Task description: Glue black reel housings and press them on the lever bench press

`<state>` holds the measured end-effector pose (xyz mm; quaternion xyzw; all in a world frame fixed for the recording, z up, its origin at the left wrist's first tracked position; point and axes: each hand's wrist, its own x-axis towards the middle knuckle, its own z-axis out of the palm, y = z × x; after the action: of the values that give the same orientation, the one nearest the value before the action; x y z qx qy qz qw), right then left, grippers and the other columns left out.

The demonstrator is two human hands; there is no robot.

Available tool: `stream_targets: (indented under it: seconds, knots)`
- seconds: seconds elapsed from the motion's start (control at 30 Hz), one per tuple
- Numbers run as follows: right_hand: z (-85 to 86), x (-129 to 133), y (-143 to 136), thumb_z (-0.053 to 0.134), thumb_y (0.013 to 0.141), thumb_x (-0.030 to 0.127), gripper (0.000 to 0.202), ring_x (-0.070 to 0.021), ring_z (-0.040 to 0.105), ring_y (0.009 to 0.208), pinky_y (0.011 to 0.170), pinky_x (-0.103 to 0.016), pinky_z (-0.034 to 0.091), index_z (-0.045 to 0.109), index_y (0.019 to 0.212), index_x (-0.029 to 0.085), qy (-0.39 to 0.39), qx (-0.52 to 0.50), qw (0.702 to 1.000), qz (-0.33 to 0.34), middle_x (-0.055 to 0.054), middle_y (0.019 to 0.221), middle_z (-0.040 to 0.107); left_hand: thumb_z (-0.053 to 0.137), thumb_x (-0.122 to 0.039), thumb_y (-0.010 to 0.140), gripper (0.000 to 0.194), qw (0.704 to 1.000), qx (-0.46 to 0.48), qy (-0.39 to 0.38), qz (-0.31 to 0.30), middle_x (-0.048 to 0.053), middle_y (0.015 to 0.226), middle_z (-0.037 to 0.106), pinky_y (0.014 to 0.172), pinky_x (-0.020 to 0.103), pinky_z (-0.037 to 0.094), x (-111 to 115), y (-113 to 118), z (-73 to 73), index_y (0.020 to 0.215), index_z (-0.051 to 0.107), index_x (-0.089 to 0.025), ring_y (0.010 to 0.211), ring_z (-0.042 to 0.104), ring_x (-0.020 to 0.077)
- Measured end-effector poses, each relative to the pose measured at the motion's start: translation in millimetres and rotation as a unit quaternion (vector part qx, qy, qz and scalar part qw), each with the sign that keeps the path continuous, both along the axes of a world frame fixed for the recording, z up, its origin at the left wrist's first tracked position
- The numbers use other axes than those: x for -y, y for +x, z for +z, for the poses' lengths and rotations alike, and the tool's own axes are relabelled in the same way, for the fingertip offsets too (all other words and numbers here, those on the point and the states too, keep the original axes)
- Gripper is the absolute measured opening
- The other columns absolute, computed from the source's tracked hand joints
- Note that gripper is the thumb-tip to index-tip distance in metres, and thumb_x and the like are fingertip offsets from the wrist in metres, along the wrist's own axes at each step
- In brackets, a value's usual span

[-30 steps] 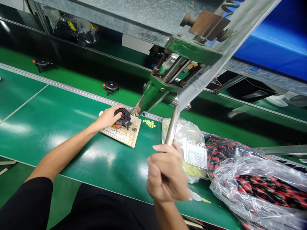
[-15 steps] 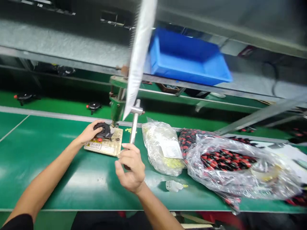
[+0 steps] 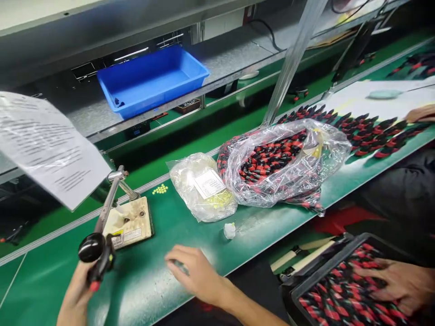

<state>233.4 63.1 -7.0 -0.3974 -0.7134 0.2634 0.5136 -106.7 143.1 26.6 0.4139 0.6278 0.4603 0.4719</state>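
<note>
My left hand (image 3: 77, 290) is closed around a black part (image 3: 103, 262) with a red tip, in front of the hand press. The press's lever (image 3: 109, 203) slants down to a black ball knob (image 3: 91, 247), which overlaps the view of the hand. Its pale base (image 3: 136, 222) bears a warning label. Over the green table my right hand (image 3: 195, 271) has curled fingers; what lies between thumb and forefinger is unclear. Small yellow pieces (image 3: 160, 189) lie behind the base. A small whitish bottle (image 3: 229, 231) is beyond my right hand.
Clear bags hold yellowish pieces (image 3: 217, 199) and red-black parts (image 3: 272, 158). A blue bin (image 3: 152, 83) sits on the shelf; a paper sheet (image 3: 50, 145) hangs at left. Another person's hand (image 3: 397, 280) rests in a black crate (image 3: 295, 294) of red-black parts; a hand (image 3: 421, 113) shows far right.
The view has swung to the right. My right hand has let go of the press lever and moved away. My left hand has lifted the black part off the press base.
</note>
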Motion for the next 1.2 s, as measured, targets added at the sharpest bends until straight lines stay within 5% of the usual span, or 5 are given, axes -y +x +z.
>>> stream_targets:
  seconds: [0.17,0.5,0.73,1.07,1.2]
  knots:
    - [-69.8,29.7,32.5,0.054,0.100,0.015,0.017,-0.0137,0.063,0.074,0.070,-0.025,0.046,0.067,0.091,0.022,-0.101,0.010,0.994,-0.030,0.001,0.081,0.068,0.089,-0.041,0.071,0.055,0.991,0.065,-0.047,-0.110,0.008,0.123,0.075,0.071,0.030,0.061,19.5,111.7,2.3,0.122,0.076,-0.028,0.093,0.075,0.0270]
    - [-97.5,32.4,17.4,0.043,0.107,0.026,0.030,-0.0154,0.050,0.065,0.064,-0.032,0.034,0.058,0.082,0.022,0.089,0.071,0.982,-0.149,0.000,0.072,0.060,0.061,-0.019,0.090,0.048,0.981,-0.022,0.153,0.120,0.008,0.127,0.066,0.057,0.021,0.049,-276.8,309.8,28.1,0.137,0.054,-0.027,0.081,0.069,0.0139]
    - [-99.5,25.6,14.6,0.039,0.107,0.027,0.037,-0.0154,0.047,0.059,0.055,-0.033,0.029,0.055,0.074,0.022,0.113,0.091,0.967,-0.208,0.000,0.067,0.055,0.076,-0.027,0.086,0.032,0.996,-0.076,0.024,-0.026,0.008,0.106,0.068,0.073,0.033,0.056,-344.7,350.3,5.2,0.114,0.059,-0.025,0.079,0.069,0.0183]
    - [-75.8,33.7,28.0,0.047,0.103,0.015,0.026,-0.0160,0.054,0.063,0.060,-0.031,0.040,0.063,0.083,0.020,0.066,0.074,0.983,-0.151,-0.001,0.071,0.060,0.082,-0.029,0.079,0.021,0.985,-0.094,0.108,-0.101,0.007,0.109,0.075,0.097,0.033,0.052,-182.4,239.6,-2.7,0.096,0.073,-0.023,0.114,0.069,0.0259]
    - [-73.1,35.2,28.2,0.054,0.100,0.010,0.018,-0.0154,0.061,0.065,0.062,-0.029,0.048,0.066,0.091,0.019,0.065,0.023,0.990,-0.126,-0.001,0.075,0.066,0.088,-0.041,0.076,0.028,0.871,-0.102,0.044,-0.479,0.012,0.103,0.080,0.095,0.045,0.058,-56.7,140.2,21.4,0.097,0.082,-0.024,0.099,0.076,0.0330]
